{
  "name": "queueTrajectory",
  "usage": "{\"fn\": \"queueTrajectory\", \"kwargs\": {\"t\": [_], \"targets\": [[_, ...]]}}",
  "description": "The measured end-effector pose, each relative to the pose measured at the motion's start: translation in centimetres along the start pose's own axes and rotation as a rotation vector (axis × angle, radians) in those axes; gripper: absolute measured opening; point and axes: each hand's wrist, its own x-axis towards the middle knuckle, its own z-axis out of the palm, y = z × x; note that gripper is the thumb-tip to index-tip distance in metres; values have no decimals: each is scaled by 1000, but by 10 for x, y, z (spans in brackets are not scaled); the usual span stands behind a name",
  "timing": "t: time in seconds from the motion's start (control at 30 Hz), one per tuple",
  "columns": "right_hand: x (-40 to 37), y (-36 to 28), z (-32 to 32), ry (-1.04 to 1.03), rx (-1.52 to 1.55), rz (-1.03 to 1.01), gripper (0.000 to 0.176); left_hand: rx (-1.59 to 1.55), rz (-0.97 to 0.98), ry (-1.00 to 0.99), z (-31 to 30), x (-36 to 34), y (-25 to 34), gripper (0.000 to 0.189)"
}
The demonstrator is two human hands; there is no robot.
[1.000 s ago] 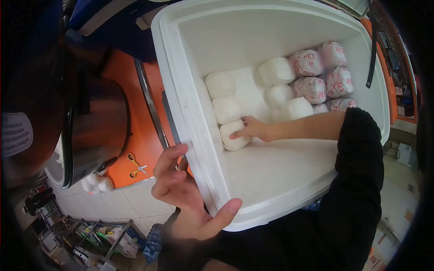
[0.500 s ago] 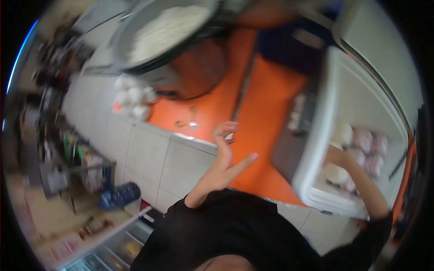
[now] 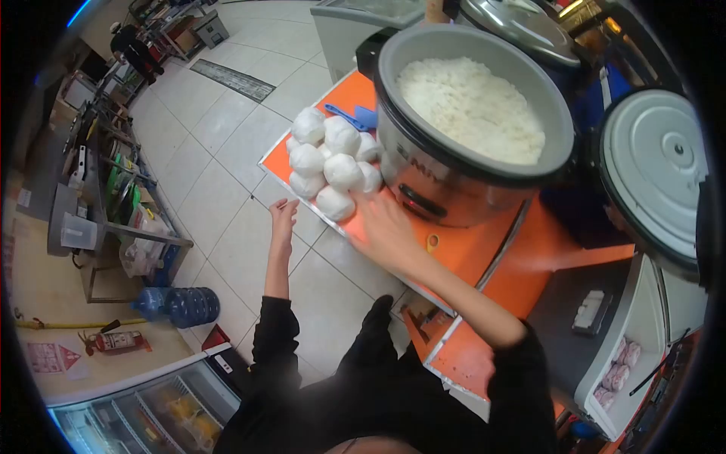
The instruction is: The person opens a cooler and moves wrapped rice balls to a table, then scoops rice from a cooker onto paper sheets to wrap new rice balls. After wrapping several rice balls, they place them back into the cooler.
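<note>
White wrapped balls (image 3: 342,172), probably rice portions, are heaped on the orange tabletop (image 3: 484,253) beside a large rice cooker. My right hand (image 3: 384,227) is at the near side of the heap, fingers stretched toward the closest balls and slightly blurred. Whether the fingertips touch a ball I cannot make out. Off the table's left edge, my left hand (image 3: 282,221) hangs over the floor with loosely bent fingers and nothing in it. The rice cooker (image 3: 446,181) is uncovered and holds cooked white rice (image 3: 476,106).
Behind the balls lies a blue plastic paddle (image 3: 354,117). A round grey lid (image 3: 654,163) stands at the right, above an open white box (image 3: 605,393) with pink-and-white packs. Leftward are a metal rack (image 3: 144,234), a blue water bottle (image 3: 185,305) and a distant person (image 3: 132,49).
The view has swung, bringing the cooker and heap nearer the centre. My right hand has left the white box and reached the balls. My left hand has moved away from the table.
</note>
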Motion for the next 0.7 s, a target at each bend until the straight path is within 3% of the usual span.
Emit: {"fn": "queueTrajectory", "kwargs": {"t": [0.03,0.17,0.2,0.3,0.33,0.4,0.47,0.5,0.53,0.57,0.6,0.63,0.67,0.7], "targets": [[40,5,28,-205,-40,213,71,59,-10,21,0,24,2,56],[120,45,131,-212,-283,393,70,162,22,15,8,118,-10,68],[129,48,136,-236,-338,427,69,163,18,-129,9,130,-6,81],[132,64,135,-279,-165,376,67,689,-43,24,34,149,-4,89],[127,61,121,-248,-93,346,67,716,-123,62,39,155,-5,102],[105,57,93,-181,46,302,67,753,-178,184,48,147,1,111],[71,64,75,-132,528,242,66,735,-210,207,57,143,8,126],[40,50,50,-69,808,334,65,732,-99,258,57,153,-5,116],[5,35,26,-142,1482,561,63,616,167,124,53,163,-18,96],[-36,26,-2,-254,1883,800,64,477,408,-50,50,172,-29,76],[-82,13,-24,-176,2073,904,63,378,660,-91,58,154,-20,52],[-115,-2,-59,-242,2298,709,67,478,673,-28,62,141,-15,51],[-147,-19,-78,-199,2472,501,72,424,697,-78,63,135,-14,62],[-173,-37,-114,-106,2525,413,78,457,781,15,65,136,-23,73]]}}
